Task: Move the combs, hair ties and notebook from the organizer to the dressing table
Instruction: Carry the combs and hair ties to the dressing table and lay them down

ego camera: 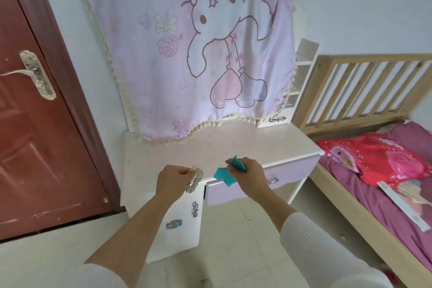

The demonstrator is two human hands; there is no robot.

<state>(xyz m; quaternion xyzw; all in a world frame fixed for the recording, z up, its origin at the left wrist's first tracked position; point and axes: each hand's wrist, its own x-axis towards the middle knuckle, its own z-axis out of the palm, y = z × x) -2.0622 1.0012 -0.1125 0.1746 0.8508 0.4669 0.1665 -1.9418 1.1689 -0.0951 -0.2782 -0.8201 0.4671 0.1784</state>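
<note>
My left hand [171,179] pinches a grey scrunchie hair tie [196,179] together with a thin yellow band, held over the front left edge of the white dressing table [187,149]. My right hand [249,172] grips a teal hair tie with ribbon tails [224,176], just above the table's front edge near the lilac drawer [245,190]. The two hands are a short way apart. No comb, notebook or organizer shows clearly.
A pink cartoon cloth [194,54] hangs over the mirror behind the table. A red-brown door [35,124] stands at the left. At the right is a wooden bed [364,86] with purple bedding, a red pillow [374,161] and flat items lying on it.
</note>
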